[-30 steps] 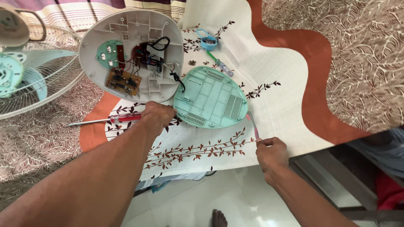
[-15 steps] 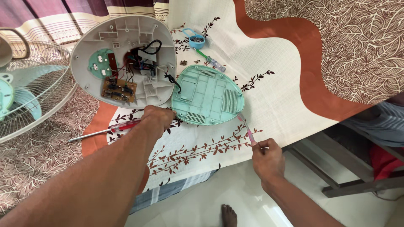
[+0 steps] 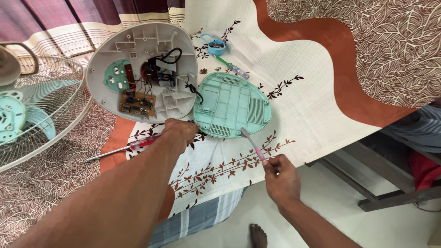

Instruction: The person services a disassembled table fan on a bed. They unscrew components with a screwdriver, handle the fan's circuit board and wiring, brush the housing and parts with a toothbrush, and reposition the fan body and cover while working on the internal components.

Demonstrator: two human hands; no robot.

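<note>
A person's left hand (image 3: 180, 132) rests with fingers curled at the lower edge of an opened white fan base (image 3: 138, 69), its brown circuit board (image 3: 137, 104) and wires exposed, though what the fingers pinch cannot be told. The right hand (image 3: 281, 177) grips a pink-handled tool (image 3: 255, 148) whose tip touches the rim of the detached mint-green cover (image 3: 232, 104), lying just beside the base on a leaf-patterned bedsheet (image 3: 321, 92). A red-handled screwdriver (image 3: 124, 147) lies near the left wrist, and a fan guard (image 3: 41, 105) sits to the left.
</note>
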